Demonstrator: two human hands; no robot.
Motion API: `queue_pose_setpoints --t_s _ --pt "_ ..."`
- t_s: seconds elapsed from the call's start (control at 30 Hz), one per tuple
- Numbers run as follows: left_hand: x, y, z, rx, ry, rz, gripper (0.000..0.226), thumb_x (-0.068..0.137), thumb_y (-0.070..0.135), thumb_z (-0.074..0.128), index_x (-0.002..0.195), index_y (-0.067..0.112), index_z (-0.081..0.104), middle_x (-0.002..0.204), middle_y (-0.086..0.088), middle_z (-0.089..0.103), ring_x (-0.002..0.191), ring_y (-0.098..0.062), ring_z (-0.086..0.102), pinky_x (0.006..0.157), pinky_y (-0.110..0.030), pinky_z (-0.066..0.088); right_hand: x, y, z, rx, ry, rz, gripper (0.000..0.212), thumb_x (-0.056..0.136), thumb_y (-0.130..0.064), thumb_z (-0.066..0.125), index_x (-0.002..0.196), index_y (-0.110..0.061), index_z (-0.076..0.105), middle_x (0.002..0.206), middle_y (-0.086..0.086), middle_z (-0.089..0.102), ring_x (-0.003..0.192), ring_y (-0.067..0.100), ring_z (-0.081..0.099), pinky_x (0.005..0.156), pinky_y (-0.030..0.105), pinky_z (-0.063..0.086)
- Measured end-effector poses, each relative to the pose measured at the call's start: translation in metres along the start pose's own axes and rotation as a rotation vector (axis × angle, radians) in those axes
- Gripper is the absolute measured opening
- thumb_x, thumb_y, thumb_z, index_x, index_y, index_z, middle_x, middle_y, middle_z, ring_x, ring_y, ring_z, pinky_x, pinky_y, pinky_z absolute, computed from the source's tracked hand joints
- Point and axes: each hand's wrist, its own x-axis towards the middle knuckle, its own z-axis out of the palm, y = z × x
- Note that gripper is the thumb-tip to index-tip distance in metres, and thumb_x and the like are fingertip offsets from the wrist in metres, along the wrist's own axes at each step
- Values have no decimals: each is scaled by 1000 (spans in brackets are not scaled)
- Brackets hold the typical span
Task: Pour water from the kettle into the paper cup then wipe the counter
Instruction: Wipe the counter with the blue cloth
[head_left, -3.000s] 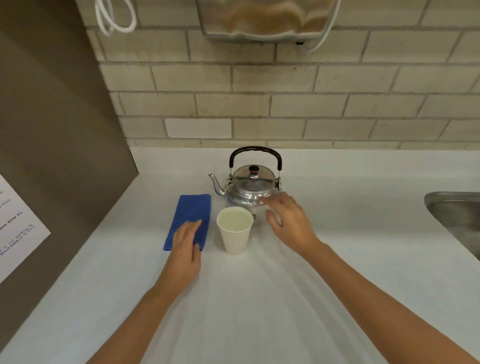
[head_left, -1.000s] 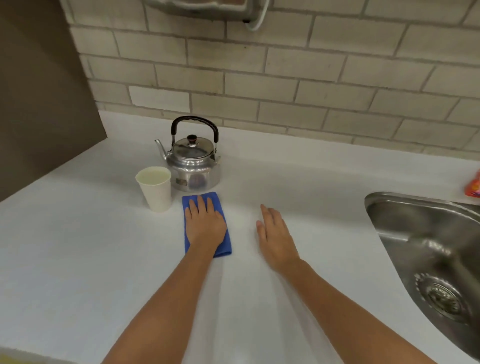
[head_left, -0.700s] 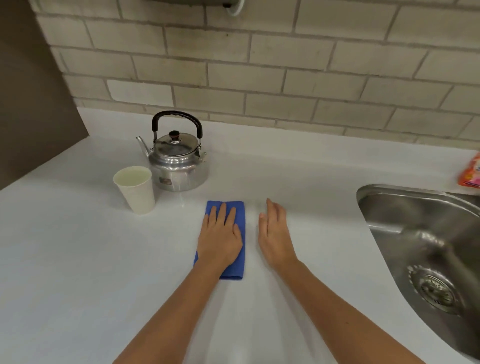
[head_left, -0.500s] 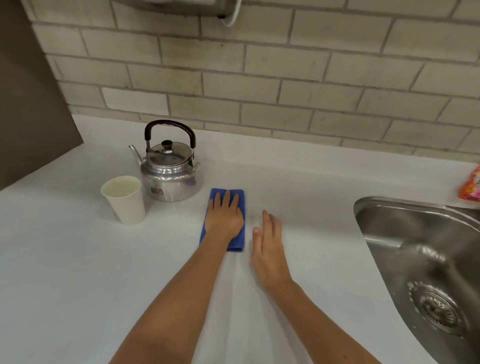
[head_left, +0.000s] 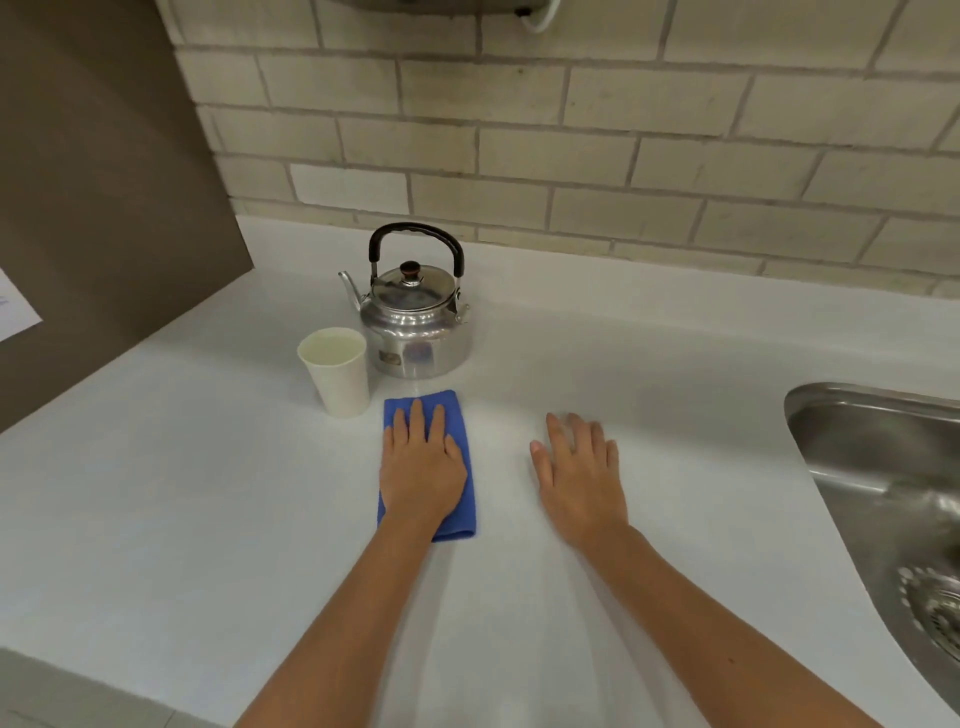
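Observation:
A shiny metal kettle (head_left: 415, 327) with a black handle stands on the white counter (head_left: 182, 493), spout to the left. Just in front of it, to the left, a white paper cup (head_left: 340, 376) holds water. A folded blue cloth (head_left: 462, 415) lies flat on the counter in front of the kettle, right of the cup. My left hand (head_left: 422, 467) presses flat on the cloth, fingers spread. My right hand (head_left: 579, 475) rests flat on the bare counter to the right of the cloth, holding nothing.
A steel sink (head_left: 883, 493) with a drain is set into the counter at the right. A tiled wall (head_left: 571, 130) runs behind, and a brown panel (head_left: 104, 182) with a paper sheet stands at the left.
My left hand has slid the blue cloth back toward me and closer to the cup. My right hand now lies farther from the cloth. The kettle and cup have stayed put.

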Motion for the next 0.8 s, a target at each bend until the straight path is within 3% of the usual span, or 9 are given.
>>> queue_pose_setpoints --t_s 0.23,0.37,0.57,0.67,0.8 --pt "20 37 -7 -32 -48 89 53 98 28 19 147 12 10 158 -12 7 145 -29 4 120 -40 3 5 -14 9 11 -99 -30 47 97 -43 20 141 -26 25 153 1 21 141 29 10 115 52 9" --pt "-45 -22 -9 -95 9 106 53 97 33 21 147 19 11 159 -5 7 146 -23 3 118 -34 -1 11 -31 11 -4 -120 -19 49 97 -43 22 141 -23 26 153 2 21 141 33 9 115 53 8" --pt "-67 -126 -41 -51 68 -178 52 97 29 25 147 16 16 158 -9 13 145 -28 11 119 -39 9 11 -77 17 46 -159 -119 47 97 -41 22 140 -22 29 152 4 23 141 30 10 116 52 8" --pt "-51 -97 -38 50 105 -227 54 97 27 22 147 10 13 157 -15 13 143 -33 13 118 -43 8 8 -89 22 74 -148 -154 48 97 -41 23 139 -20 30 152 5 24 142 28 10 117 50 8" --pt "-53 -62 -23 -5 34 -92 55 97 32 19 148 15 7 159 -10 6 146 -28 3 118 -39 0 7 -92 24 67 -127 -160 47 97 -39 25 139 -19 32 151 7 26 142 29 12 116 49 12"
